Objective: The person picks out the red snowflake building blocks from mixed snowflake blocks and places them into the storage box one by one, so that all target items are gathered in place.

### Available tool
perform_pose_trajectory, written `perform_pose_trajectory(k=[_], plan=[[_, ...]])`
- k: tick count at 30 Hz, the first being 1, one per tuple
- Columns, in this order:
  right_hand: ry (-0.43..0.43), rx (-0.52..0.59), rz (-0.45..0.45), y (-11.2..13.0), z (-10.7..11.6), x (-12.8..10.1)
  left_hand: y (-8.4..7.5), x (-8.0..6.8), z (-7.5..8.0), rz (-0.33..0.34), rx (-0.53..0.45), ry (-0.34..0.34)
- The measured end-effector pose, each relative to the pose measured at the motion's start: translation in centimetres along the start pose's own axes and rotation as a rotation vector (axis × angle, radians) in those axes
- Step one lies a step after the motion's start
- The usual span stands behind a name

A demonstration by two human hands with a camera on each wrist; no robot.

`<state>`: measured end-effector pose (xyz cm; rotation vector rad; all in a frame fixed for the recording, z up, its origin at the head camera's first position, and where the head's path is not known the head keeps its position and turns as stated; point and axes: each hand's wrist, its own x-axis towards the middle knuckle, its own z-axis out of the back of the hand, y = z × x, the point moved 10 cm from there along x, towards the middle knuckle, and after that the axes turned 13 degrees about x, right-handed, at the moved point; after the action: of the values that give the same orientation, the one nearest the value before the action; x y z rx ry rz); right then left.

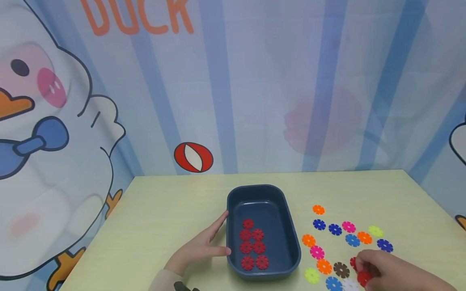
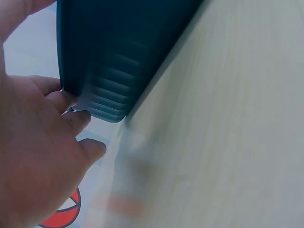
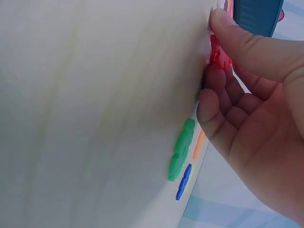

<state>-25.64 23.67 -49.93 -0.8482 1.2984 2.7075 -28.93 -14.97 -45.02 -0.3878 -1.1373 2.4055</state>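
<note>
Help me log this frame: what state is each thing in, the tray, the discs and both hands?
Tray: upright on the table, open, holding seven red discs lying flat.
Loose discs: mixed colours, flat on the table right of the tray.
Left hand: fingers straight, resting against the tray's left wall.
Right hand: pinching a red disc among the loose ones.

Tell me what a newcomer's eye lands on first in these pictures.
First comes the dark blue tray in the middle of the pale table, with seven red snowflake discs lying inside it. The left hand rests against the tray's left wall. To the right, loose coloured discs are scattered on the table, where the right hand pinches a red disc.
</note>
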Motion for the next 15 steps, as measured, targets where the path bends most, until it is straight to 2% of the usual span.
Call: perform_pose_trajectory(k=[4,11,15], plan=[[0.052,0.001,0.052,0.7,0.0,-0.3,-0.1,0.0,0.0,0.0,-0.005,0.003],[0.239,-0.05,0.361,3.3,0.2,-1.1,-0.1,0.0,0.0,-0.006,-0.003,0.002],[0.273,-0.074,0.423,4.6,0.3,-1.3,-0.1,-0.1,0.0,-0.012,-0.001,0.003]])
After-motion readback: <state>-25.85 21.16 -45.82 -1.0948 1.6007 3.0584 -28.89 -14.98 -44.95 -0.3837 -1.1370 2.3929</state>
